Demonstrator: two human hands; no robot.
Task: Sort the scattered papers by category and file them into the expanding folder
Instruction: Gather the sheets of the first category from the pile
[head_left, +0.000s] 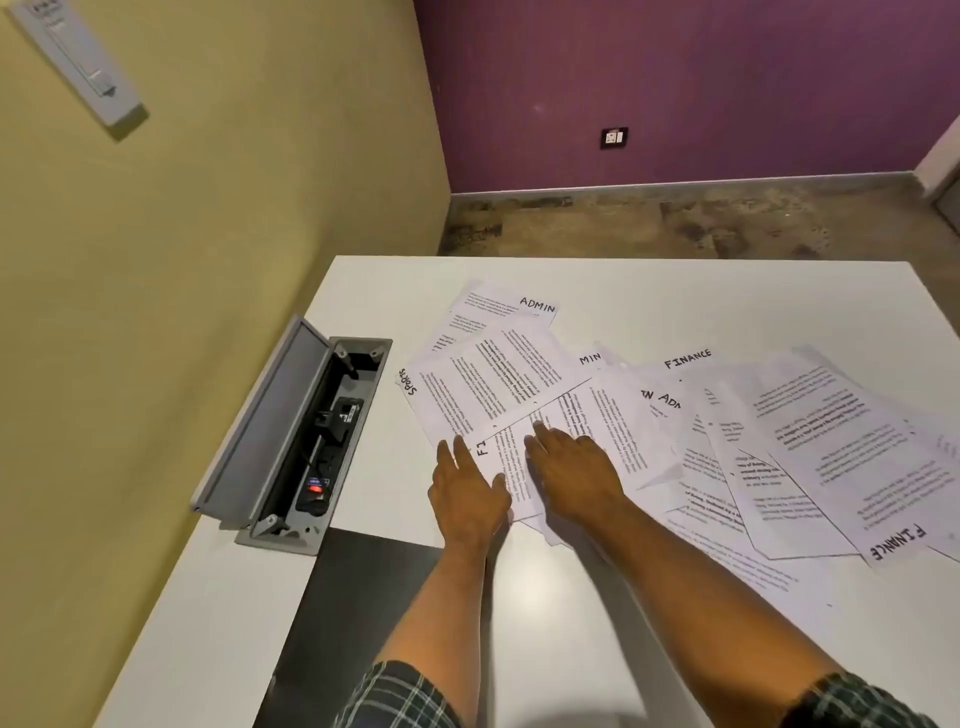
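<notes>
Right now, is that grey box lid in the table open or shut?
Open. The grey lid stands tilted up, and the sockets inside the box show.

Bare tabletop (561, 623) is lying open along the near edge and along the far edge behind the papers (675, 426). The open cable box (311, 431), its raised lid (260, 415) tilting up, is blocking the left side, just beside the sheets.
</notes>
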